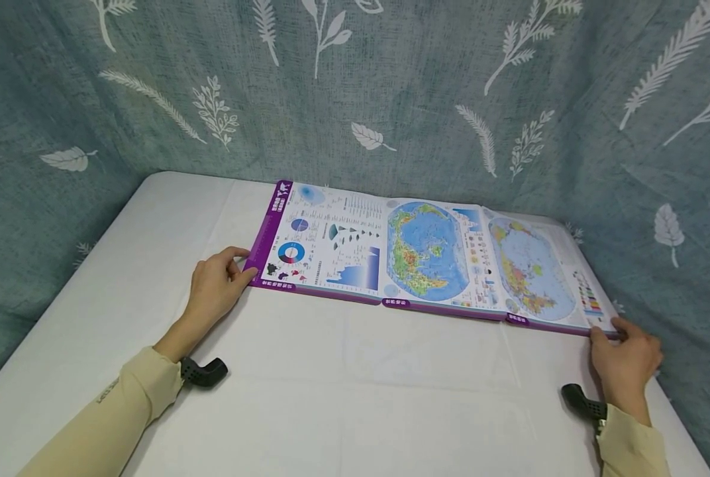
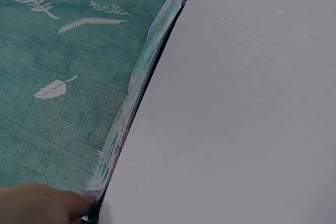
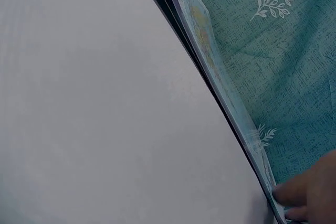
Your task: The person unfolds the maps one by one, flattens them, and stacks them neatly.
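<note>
A fold-out world map [image 1: 349, 232] lies unfolded on the table, its panels in a row with charts at the left and two oval world maps to the right. Purple trim runs along its left and front edges. My left hand [image 1: 214, 281] pinches the front left corner, and its thumb [image 2: 81, 202] shows there in the left wrist view. At the opposite end, my right hand [image 1: 626, 351] grips the front right corner between thumb and fingers. The right wrist view shows the map [image 3: 199, 30] nearly edge-on, with the right hand [image 3: 310, 190] at its corner.
A white cloth covers the table [image 1: 331, 397]. Close behind the map hangs a blue-green curtain [image 1: 414, 99] with white leaf prints, which also wraps round both sides. A black curved device [image 1: 204, 373] sits at the left wrist, another black device [image 1: 583, 401] at the right.
</note>
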A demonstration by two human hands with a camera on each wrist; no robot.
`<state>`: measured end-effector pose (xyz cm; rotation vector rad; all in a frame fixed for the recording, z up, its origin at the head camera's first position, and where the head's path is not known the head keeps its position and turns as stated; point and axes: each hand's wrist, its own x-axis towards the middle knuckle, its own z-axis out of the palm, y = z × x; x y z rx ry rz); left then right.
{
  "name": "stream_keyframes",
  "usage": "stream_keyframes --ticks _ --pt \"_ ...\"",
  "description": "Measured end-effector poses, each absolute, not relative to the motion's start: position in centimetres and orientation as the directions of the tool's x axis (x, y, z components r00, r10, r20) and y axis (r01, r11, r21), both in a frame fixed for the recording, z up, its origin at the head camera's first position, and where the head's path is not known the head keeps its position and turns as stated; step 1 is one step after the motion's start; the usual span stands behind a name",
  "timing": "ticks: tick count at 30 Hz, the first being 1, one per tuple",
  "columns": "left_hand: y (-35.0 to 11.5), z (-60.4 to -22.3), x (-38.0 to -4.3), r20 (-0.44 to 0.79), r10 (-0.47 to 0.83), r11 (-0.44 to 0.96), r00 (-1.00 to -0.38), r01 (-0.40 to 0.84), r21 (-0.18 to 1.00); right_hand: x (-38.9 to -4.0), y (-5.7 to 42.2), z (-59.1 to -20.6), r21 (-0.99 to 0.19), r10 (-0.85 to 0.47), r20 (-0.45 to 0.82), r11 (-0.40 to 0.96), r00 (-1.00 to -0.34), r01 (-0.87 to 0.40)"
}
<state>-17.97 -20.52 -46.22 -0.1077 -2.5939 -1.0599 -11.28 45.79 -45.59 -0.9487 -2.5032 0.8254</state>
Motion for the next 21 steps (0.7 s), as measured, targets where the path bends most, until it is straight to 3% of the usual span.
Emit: stream_keyframes --ticks 4,11,21 --pt "-20.5 -46.4 -18.0 0.338 -0.061 0.716 -0.939 0.195 0.671 -11.2 45.6 -45.7 -0.628 0.679 0.179 0.636 -0.712 0.448" --pt "-20.0 -46.5 -18.4 0.333 -0.066 0.708 -0.941 0.191 0.680 -11.7 44.2 -46.0 -0.611 0.572 0.448 0.757 -0.687 0.233" --pt "-20.7 -46.8 -18.7 0.321 -0.061 0.722 -0.945 0.181 0.668 -12.9 40.0 -46.0 -0.622 0.485 0.400 0.767 -0.778 0.158"
